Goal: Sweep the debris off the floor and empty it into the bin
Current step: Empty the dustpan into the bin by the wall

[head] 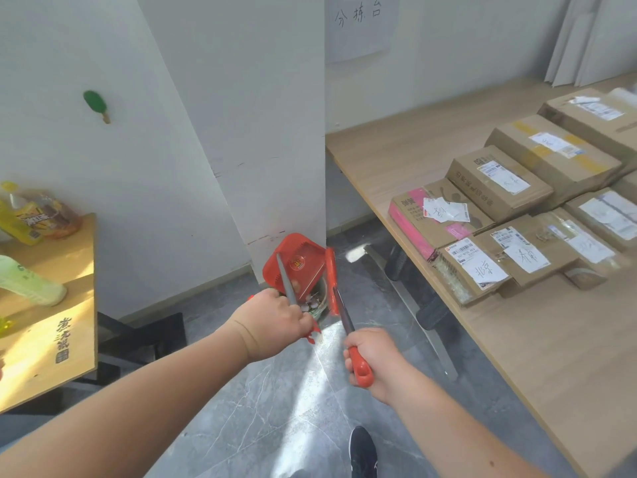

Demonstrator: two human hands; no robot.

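My left hand (275,317) grips the grey shaft of a red dustpan (299,263), which is tipped up over a small bin (319,301) at the foot of a white pillar. Scraps of debris (310,305) show inside the bin, under the pan's edge. My right hand (370,357) holds the red grip of a broom handle (358,367). Its dark shaft runs up to the red broom head (331,279), which stands upright just right of the dustpan and the bin.
A long wooden table (517,339) with several cardboard parcels (496,182) runs along the right. A smaller wooden table (51,339) with bottles (20,219) stands at the left. The white pillar (262,132) rises behind the bin. My shoe (362,450) is on the grey tile floor.
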